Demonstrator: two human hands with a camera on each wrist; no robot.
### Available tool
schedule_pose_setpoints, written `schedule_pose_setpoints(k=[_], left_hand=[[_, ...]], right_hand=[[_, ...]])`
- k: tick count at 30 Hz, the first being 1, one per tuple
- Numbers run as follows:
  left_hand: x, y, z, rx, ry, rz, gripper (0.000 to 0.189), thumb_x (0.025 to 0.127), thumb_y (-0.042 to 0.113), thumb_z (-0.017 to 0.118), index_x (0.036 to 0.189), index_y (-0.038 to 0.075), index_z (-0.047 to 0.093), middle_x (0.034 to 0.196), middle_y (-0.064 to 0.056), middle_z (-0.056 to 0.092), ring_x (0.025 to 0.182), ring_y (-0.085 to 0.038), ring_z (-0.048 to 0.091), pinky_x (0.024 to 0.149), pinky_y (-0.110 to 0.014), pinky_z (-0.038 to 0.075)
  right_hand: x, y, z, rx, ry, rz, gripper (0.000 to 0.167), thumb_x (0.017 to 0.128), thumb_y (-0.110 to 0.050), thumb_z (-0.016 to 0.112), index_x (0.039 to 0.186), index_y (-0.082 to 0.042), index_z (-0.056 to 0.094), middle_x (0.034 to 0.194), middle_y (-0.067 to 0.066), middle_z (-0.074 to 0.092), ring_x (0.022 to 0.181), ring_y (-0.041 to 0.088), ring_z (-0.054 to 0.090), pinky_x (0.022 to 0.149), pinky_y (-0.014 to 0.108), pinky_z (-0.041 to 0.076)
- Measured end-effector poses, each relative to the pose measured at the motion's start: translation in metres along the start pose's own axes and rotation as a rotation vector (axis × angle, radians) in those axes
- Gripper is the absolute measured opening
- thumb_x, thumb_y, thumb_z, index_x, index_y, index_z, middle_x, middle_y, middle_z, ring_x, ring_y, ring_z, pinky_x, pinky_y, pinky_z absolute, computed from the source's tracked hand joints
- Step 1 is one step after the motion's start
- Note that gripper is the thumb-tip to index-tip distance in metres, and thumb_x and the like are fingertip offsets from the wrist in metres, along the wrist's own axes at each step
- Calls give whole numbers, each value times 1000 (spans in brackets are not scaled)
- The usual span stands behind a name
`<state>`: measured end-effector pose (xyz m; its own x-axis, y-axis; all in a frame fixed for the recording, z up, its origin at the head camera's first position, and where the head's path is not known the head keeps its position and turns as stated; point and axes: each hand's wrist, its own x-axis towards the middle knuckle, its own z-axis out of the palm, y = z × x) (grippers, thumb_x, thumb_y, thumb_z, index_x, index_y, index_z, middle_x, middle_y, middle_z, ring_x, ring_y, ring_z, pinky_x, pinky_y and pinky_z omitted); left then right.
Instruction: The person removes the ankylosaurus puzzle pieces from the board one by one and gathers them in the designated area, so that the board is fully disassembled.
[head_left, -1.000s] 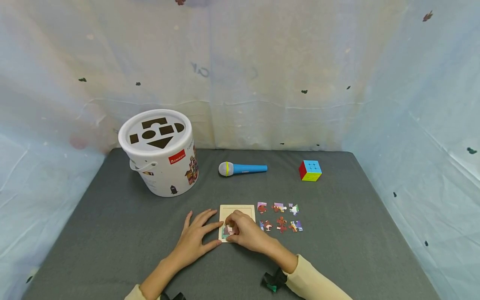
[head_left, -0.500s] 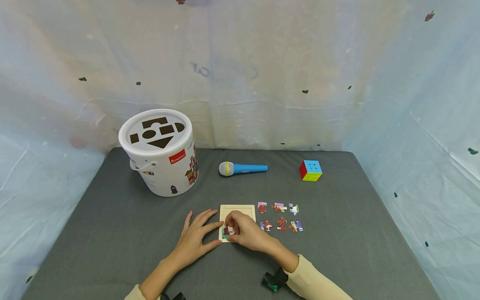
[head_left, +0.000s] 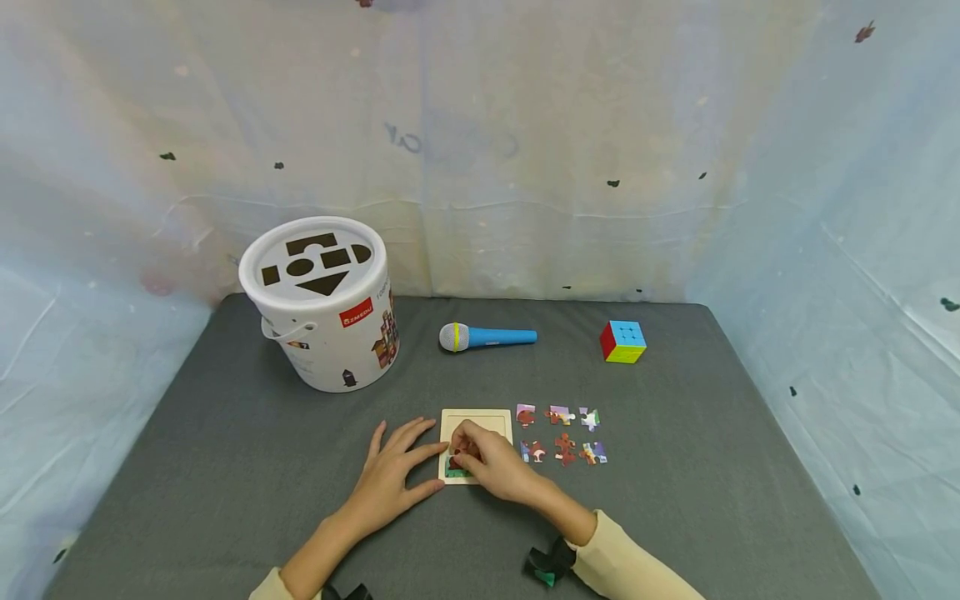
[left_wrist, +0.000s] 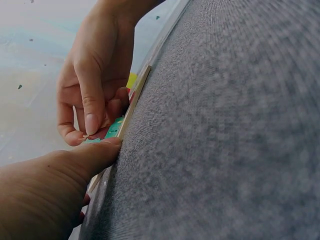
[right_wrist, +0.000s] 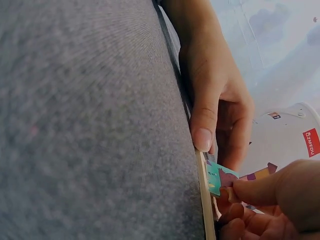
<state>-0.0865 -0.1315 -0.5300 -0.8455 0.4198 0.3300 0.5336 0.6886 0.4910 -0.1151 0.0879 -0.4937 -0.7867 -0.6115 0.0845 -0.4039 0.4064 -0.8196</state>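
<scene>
A small wooden puzzle tray (head_left: 477, 414) lies on the grey table. My left hand (head_left: 390, 479) is spread at its left side, thumb and index fingertip touching the edge. My right hand (head_left: 487, 460) is over the tray, its thumb and index finger pinching a small jigsaw piece (left_wrist: 86, 137), mostly hidden by the fingers. Beneath it, a green and brown part of the puzzle (right_wrist: 216, 181) shows in the tray's near left corner. In the left wrist view, my left thumb (left_wrist: 102, 152) presses at the tray's edge.
Several loose jigsaw pieces (head_left: 564, 448) lie in two rows right of the tray. Behind are a blue toy microphone (head_left: 498, 337) and a puzzle cube (head_left: 623, 342). A white lidded bucket (head_left: 322, 333) stands at the back left. Pale sheeting (head_left: 562, 125) hangs around the table.
My right thumb has drawn up toward the index finger, and more of the green and brown corner shows under it. The left hand stays at the tray's edge.
</scene>
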Motion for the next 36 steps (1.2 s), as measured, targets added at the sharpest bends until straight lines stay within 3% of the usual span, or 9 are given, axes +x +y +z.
schedule_pose_setpoints(k=[14, 20, 25, 36], left_hand=[[0, -1, -1, -5, 4, 8, 51, 83, 44, 80, 129, 24, 69, 148, -8, 50, 139, -31, 41, 108, -72, 12], [0, 1, -1, -6, -6, -2, 51, 83, 44, 79, 128, 22, 70, 147, -8, 51, 139, -32, 41, 109, -72, 12], [0, 0, 0, 0, -16, -10, 52, 82, 44, 80, 129, 23, 70, 148, -8, 50, 140, -31, 40, 109, -72, 11], [-1, -2, 1, -1, -27, -20, 55, 82, 44, 81, 131, 23, 68, 150, -8, 48, 141, -31, 38, 110, -72, 8]], right_hand=[[1, 2, -4, 101, -9, -8, 5, 96, -1, 63, 101, -1, 65, 82, 2, 63, 68, 5, 53, 61, 21, 45], [-5, 1, -13, 137, 57, 1, 7, 96, -5, 66, 103, -4, 68, 85, 3, 64, 69, 10, 55, 61, 23, 46], [-23, 5, -30, 131, 68, 21, 9, 95, -7, 67, 104, -5, 69, 88, 3, 67, 72, 12, 58, 60, 24, 49], [-79, 28, -62, 149, 84, 201, 10, 89, 2, 71, 98, 3, 69, 79, 9, 67, 62, 14, 61, 56, 26, 52]])
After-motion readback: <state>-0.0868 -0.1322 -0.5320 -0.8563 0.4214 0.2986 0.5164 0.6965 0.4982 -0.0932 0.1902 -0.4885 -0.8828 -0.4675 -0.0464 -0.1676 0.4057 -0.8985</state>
